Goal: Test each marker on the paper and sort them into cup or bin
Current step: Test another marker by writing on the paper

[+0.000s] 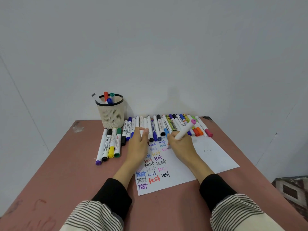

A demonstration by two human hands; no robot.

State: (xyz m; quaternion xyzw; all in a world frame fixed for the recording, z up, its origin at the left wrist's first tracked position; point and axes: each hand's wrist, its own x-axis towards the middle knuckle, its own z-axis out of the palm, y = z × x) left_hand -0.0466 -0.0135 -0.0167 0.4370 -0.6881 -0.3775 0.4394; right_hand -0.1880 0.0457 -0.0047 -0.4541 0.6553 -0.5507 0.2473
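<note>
A white sheet of paper (215,155) lies on the table, its left half covered with the word "test" in many colours. My right hand (181,145) grips a white marker with a pink end (185,130), tip down on the paper near a pink word. My left hand (138,145) rests flat on the paper's left edge, fingers together; whether it holds a cap I cannot tell. A long row of markers (166,125) lies along the paper's far edge. The cream mesh cup (110,114) stands at the back left with several markers in it. No bin is in view.
Several more markers (109,145) lie side by side left of my left hand. The reddish-brown table (66,172) reaches the grey wall behind the cup. A patterned object (291,189) sits beyond the table's right edge.
</note>
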